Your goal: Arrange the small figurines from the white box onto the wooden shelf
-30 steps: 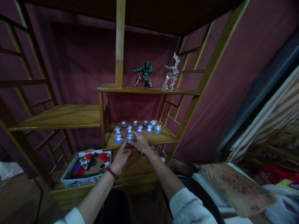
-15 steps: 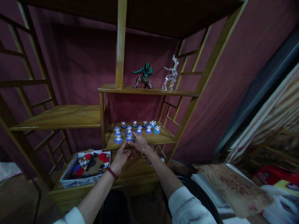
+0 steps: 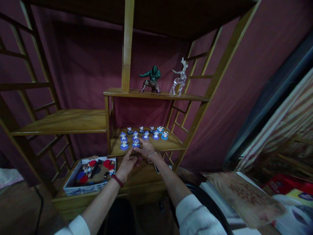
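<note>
Gently | left hand (image 3: pixel 127 164) in front of figurine (image 3: pixel 136 143), right hand (image 3: pixel 146 149) rightward | both grips: hold unclear | steady it low, sparing left neighbour (image 3: pixel 124 144)

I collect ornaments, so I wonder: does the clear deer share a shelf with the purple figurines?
No, the clear deer stands on the shelf above the purple figurines.

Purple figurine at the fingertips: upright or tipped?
Upright: the purple figurine has its head up, base down, at the front of the lower right shelf.
</note>
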Demonstrator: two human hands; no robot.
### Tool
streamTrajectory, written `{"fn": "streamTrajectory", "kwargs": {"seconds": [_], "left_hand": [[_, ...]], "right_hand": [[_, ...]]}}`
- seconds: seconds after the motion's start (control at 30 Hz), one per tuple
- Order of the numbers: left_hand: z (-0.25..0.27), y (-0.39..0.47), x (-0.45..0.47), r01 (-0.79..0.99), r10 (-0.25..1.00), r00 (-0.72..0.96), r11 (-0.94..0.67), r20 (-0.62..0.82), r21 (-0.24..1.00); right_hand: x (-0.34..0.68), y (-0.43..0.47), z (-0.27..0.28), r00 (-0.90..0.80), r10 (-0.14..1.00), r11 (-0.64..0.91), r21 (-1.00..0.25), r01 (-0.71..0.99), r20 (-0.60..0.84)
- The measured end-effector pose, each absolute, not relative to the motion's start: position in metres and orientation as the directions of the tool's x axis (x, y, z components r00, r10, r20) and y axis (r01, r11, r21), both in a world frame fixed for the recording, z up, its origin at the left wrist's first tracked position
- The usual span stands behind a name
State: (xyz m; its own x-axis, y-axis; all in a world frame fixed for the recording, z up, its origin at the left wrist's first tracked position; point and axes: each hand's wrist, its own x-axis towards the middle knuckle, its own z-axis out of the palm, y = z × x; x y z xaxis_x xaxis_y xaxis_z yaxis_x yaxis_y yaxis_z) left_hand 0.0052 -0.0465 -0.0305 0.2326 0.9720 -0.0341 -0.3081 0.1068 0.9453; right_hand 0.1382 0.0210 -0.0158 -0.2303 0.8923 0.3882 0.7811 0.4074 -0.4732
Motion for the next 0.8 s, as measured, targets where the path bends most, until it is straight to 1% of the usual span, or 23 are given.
{"fn": "streamTrajectory", "kwargs": {"seconds": [0.8], "left_hand": [[-0.0325, -0.0457, 0.0048, -0.296, 0.972, 0.230, 0.114, -0.045, 0.948]], "right_hand": [[0.1377, 0.0209, -0.0140, -0.235, 0.898, 0.400, -0.468, 0.788, 0.372]]}}
